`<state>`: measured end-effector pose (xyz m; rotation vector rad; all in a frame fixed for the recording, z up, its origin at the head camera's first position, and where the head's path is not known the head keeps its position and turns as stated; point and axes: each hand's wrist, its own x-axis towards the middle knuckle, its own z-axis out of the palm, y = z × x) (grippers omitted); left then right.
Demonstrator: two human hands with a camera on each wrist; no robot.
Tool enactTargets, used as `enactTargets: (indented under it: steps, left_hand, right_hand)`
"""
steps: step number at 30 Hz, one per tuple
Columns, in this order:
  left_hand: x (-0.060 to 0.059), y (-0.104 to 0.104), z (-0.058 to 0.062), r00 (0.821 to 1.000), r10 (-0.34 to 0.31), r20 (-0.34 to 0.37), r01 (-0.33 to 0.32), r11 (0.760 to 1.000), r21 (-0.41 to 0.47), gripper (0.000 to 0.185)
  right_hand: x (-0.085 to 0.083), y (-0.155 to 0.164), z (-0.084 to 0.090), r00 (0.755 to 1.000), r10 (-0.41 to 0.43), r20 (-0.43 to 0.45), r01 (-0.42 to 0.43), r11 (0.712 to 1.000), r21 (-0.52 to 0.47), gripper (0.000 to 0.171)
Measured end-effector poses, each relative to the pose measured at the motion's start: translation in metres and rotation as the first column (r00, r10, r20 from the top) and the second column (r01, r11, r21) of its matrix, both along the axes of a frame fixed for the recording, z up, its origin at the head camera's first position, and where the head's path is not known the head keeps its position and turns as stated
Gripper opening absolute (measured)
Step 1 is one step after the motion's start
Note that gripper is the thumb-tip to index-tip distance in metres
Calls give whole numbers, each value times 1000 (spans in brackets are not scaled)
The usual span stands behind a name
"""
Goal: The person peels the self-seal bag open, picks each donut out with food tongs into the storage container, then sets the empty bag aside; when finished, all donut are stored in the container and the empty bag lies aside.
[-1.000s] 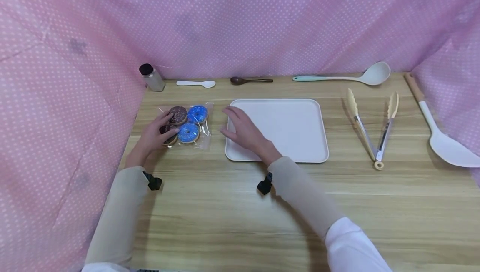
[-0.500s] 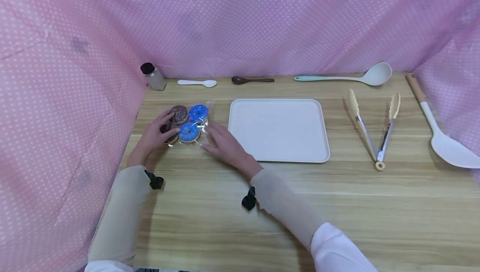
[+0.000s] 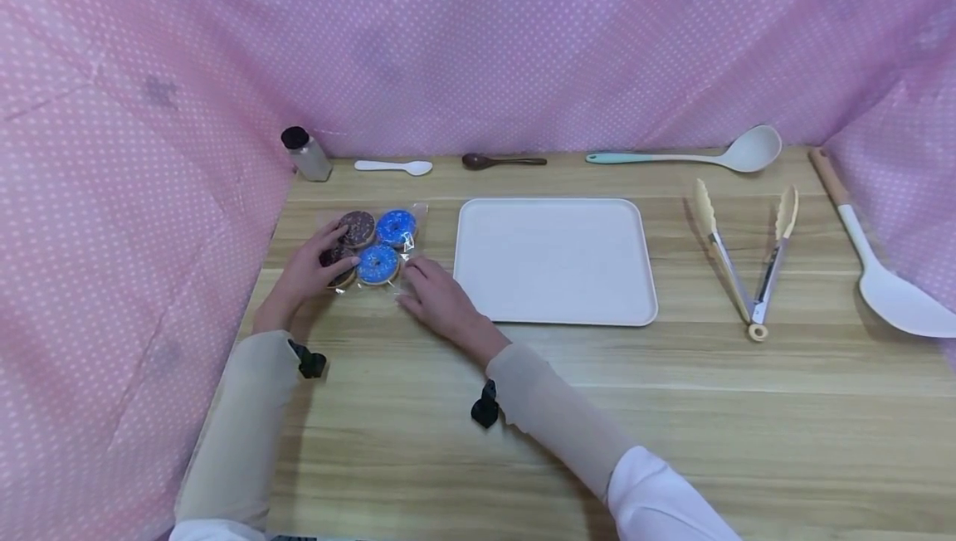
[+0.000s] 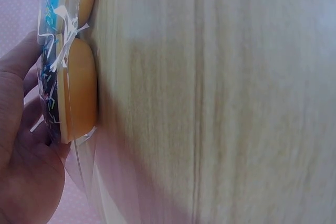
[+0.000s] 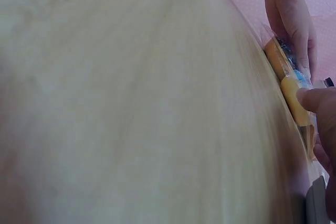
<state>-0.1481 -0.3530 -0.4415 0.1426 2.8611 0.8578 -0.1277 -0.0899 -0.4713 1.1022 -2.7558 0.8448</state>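
A clear bag of doughnuts (image 3: 377, 265) lies flat on the left of the table, with dark brown ones at its left and blue ones at its right, all sprinkled. My left hand (image 3: 302, 270) holds the bag's left end, thumb and fingers about the near dark doughnut (image 4: 79, 90). At the opposite end, my right hand (image 3: 442, 299) grips the bag's near right edge with bent fingers. In the right wrist view its thumb (image 5: 314, 99) touches a doughnut's side (image 5: 293, 98). The right fingertips are partly hidden.
A white tray (image 3: 556, 263) lies just right of the bag. Behind are a black-capped shaker (image 3: 308, 158), a white spoon (image 3: 392, 167), a dark spoon (image 3: 502, 161) and a ladle (image 3: 702, 158). Opened tongs (image 3: 728, 275) and a white turner (image 3: 896, 296) lie at right.
My right hand has moved left and down from above the tray to the bag's right edge, its fingers drawing in. My left hand stays on the bag, which lies where it was.
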Motion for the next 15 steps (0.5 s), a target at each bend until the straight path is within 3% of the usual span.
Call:
enactTargets:
  steps: [15]
  left_hand:
    - [0, 1, 2, 1000, 4, 6, -4, 1000, -19, 70]
  right_hand:
    - [1, -1, 0, 999, -26, 32, 29, 995, -95, 13]
